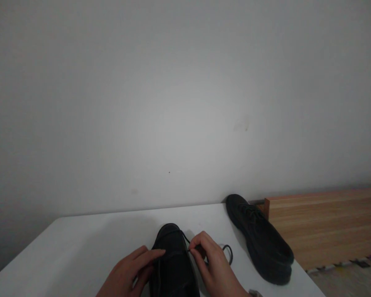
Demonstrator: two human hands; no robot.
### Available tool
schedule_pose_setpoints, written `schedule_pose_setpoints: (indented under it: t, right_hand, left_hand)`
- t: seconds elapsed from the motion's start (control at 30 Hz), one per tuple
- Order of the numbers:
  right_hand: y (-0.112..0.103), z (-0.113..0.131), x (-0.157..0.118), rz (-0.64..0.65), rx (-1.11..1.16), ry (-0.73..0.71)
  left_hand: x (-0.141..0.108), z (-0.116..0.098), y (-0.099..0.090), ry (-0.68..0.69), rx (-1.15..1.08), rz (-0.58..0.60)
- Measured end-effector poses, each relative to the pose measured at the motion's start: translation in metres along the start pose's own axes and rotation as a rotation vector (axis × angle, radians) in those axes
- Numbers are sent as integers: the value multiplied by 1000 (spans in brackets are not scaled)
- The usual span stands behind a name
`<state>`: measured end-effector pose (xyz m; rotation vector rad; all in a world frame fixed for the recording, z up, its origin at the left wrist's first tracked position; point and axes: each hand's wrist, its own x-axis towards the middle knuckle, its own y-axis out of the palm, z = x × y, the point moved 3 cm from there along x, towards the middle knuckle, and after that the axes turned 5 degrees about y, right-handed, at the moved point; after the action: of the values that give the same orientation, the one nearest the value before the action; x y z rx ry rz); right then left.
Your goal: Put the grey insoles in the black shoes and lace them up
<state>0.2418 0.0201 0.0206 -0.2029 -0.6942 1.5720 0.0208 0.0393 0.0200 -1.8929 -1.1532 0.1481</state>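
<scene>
A black shoe (174,264) lies on the white table with its toe toward the wall, its near end cut off by the frame's lower edge. My left hand (131,270) is at its left side, the index finger resting over the lacing area and the thumb lower against the side. On the right, my right hand (212,262) pinches a black shoelace (185,236) between thumb and forefinger, close to the shoe's right edge. A loop of loose lace (230,252) curls out beyond the right hand onto the table.
A second black shoe (259,239), laced, stands along the right edge of the white table (89,243). Behind the table rises a grey wall (179,103). Right of the table is a wooden panel (327,227), with a patterned surface (355,274) below it.
</scene>
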Motion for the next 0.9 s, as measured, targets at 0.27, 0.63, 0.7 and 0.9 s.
schedule_pose_setpoints:
  t: [0.27, 0.63, 0.7, 0.9]
  right_hand:
    - [0, 0, 3, -104, -1, 40]
    - [-15, 37, 8, 117, -16, 130]
    - [-15, 45, 10, 164, -53, 132]
    - [-8, 65, 16, 302, -530, 59]
  left_hand:
    - [9, -12, -7, -113, 38, -5]
    - [32, -56, -21, -179, 174, 117]
    - [37, -58, -22, -119, 191, 143]
    - [38, -57, -24, -93, 120, 301]
